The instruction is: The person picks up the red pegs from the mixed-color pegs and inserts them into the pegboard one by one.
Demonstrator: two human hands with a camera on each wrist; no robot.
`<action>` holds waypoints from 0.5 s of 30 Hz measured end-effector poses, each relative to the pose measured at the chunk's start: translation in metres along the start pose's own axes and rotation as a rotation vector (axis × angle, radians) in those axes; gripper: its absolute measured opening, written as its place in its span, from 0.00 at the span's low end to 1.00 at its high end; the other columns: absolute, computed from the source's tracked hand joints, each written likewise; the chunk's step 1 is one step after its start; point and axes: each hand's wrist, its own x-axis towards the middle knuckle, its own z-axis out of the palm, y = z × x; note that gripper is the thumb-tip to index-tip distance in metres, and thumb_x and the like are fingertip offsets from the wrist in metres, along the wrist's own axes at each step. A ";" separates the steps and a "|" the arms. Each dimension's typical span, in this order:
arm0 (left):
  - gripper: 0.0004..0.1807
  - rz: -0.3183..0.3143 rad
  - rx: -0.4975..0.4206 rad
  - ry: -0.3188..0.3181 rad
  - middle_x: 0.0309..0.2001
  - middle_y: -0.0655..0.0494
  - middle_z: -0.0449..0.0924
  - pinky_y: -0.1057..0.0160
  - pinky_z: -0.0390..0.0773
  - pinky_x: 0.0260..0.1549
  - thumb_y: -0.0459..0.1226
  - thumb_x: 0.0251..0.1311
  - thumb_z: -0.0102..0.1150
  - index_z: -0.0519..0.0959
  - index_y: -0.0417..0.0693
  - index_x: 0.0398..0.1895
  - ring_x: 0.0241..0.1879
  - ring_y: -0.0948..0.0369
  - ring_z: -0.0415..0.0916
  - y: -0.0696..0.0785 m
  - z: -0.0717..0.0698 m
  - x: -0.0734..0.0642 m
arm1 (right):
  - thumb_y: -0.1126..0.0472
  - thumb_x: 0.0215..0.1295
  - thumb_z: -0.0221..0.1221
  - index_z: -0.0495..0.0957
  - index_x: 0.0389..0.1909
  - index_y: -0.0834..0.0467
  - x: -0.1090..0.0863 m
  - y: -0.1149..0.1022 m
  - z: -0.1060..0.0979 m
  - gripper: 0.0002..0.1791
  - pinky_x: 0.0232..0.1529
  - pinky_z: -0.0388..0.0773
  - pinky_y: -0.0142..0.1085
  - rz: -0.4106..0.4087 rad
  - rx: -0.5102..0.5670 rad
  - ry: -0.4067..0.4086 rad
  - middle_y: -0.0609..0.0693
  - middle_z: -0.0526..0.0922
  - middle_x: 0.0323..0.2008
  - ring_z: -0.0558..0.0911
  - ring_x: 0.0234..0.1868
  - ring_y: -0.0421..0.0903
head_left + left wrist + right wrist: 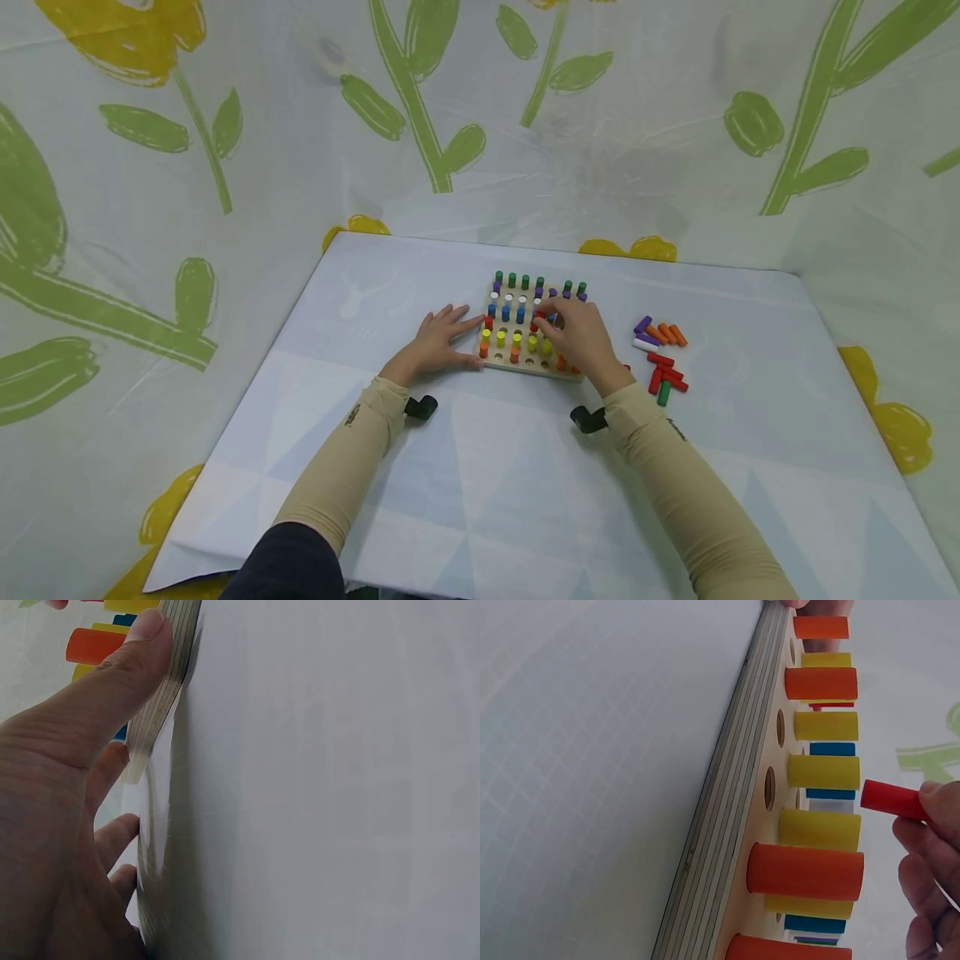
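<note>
A wooden pegboard (537,372) stands on the table with rows of coloured pegs upright in its holes. My right hand (576,333) is over the board and pinches a red peg (891,799) between thumb and fingers. In the right wrist view that peg is held above the tops of the yellow pegs (825,771). At the board's left side, my left hand (435,343) has its fingers spread, with the thumb (112,686) resting against the board's edge. Orange pegs (806,871) stand in the front row, with open holes between some of them.
Loose pegs lie right of the board: several red pegs (671,373), orange pegs (664,335), purple pegs (642,324), a white peg (644,344) and a green peg (663,393). A pale patterned cloth (487,483) covers the table.
</note>
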 end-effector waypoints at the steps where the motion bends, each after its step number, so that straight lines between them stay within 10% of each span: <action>1: 0.53 0.000 0.000 0.000 0.83 0.53 0.41 0.43 0.27 0.76 0.64 0.55 0.68 0.55 0.66 0.81 0.81 0.49 0.29 0.000 0.000 0.000 | 0.53 0.72 0.64 0.84 0.53 0.57 0.000 0.000 0.001 0.16 0.47 0.78 0.45 -0.003 0.003 0.000 0.52 0.86 0.44 0.80 0.42 0.50; 15: 0.53 0.006 -0.005 0.010 0.83 0.53 0.42 0.42 0.28 0.76 0.64 0.54 0.69 0.56 0.66 0.81 0.81 0.48 0.30 0.001 0.000 -0.001 | 0.53 0.71 0.64 0.84 0.52 0.56 0.004 -0.007 0.005 0.14 0.39 0.77 0.39 -0.039 0.004 -0.004 0.50 0.87 0.43 0.78 0.39 0.48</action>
